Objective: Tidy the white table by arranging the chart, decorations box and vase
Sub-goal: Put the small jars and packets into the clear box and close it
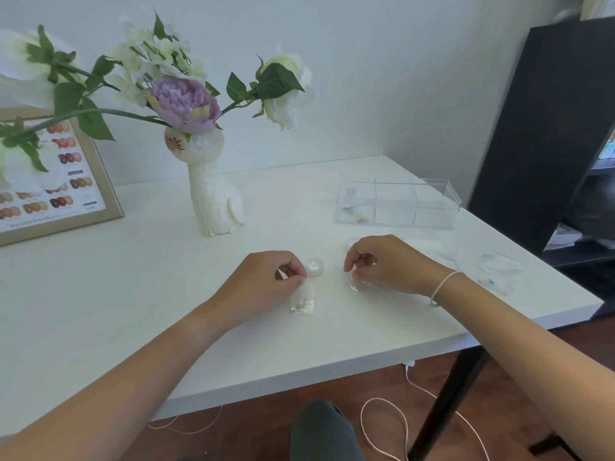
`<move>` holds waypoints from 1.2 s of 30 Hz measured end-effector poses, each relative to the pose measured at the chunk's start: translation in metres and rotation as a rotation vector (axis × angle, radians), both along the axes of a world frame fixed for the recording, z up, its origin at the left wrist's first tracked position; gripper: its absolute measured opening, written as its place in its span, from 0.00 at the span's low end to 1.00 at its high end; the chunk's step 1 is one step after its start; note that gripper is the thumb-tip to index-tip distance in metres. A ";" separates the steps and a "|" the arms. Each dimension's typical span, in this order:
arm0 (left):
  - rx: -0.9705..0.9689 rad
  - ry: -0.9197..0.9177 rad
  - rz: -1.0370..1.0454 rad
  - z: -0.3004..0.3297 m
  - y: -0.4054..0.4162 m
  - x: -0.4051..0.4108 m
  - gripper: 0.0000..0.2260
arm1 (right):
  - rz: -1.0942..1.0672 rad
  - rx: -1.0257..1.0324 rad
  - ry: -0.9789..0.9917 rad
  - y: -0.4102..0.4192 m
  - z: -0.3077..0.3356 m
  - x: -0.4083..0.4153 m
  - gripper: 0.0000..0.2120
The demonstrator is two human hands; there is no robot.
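A white cat-shaped vase [213, 194] with white and purple flowers stands upright at the back middle of the white table [133, 294]. A gold-framed chart [63, 181] of nail colours leans against the wall at the far left. The clear decorations box [399, 204] with three compartments sits at the back right, with small items in its left compartment. My left hand [263, 281] pinches the top of a small clear bag [303, 301] of decorations lying on the table. My right hand [382, 264] pinches a second small clear bag [357, 284]. A small round clear jar [314, 267] stands between my hands.
More clear plastic bags [496, 267] lie near the table's right edge. A black shelf unit [549, 128] stands to the right of the table. A black table leg [449, 400] and white cables [382, 424] are on the wooden floor below the front edge.
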State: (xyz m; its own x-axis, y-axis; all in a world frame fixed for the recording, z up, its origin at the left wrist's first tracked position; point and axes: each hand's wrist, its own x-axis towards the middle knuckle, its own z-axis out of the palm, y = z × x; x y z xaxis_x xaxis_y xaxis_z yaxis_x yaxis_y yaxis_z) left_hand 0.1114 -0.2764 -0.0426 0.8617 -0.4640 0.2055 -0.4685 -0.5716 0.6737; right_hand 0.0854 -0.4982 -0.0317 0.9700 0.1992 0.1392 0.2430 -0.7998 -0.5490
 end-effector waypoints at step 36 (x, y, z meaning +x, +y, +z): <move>-0.076 -0.038 0.002 0.018 0.002 0.005 0.05 | 0.147 -0.338 0.027 -0.015 0.019 -0.013 0.08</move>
State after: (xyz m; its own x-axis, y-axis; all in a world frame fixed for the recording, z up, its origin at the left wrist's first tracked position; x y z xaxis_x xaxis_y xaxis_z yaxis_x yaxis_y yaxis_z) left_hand 0.1168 -0.2746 -0.0241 0.8538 -0.4436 0.2725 -0.4929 -0.5203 0.6974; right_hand 0.0722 -0.5131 -0.0129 0.9302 0.3666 0.0163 0.3573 -0.8948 -0.2676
